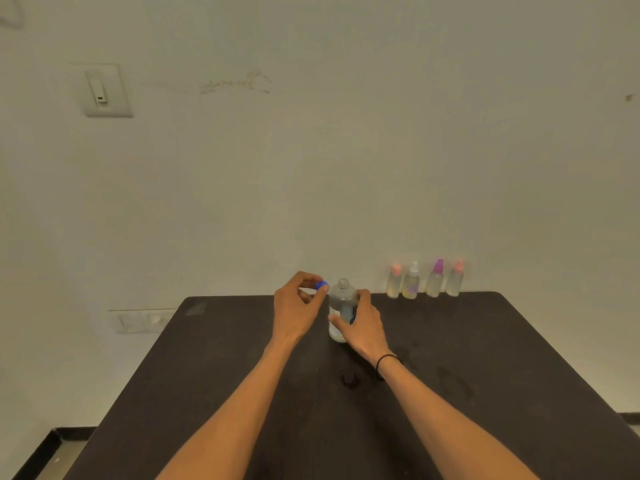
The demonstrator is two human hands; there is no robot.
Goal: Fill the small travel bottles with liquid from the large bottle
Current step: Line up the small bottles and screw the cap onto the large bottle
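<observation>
The left hand (298, 303) pinches a small blue cap (322, 285) between the thumb and fingers, up in the air just beside the top of the big bottle (341, 311). The cap is tiny, so it could slip out, drop on the dark counter (225, 375) and roll off the edge. The big bottle stands upright in the middle of the counter, and its top is open. The right hand (363, 323) wraps around its side, with the thumb in front and the fingers behind. The bottle looks nearly full, so a bump or a fast tip could slosh liquid out over the counter. There are already some faint marks on the counter near the person that might be wet, but I cannot tell. If they are wet, the bottle could slide there. Four little bottles (424, 282) stand in a row at the far right, close to the wall. They all have their tops on, so none can be filled yet. They stand close together, and a reaching arm could knock them over.
</observation>
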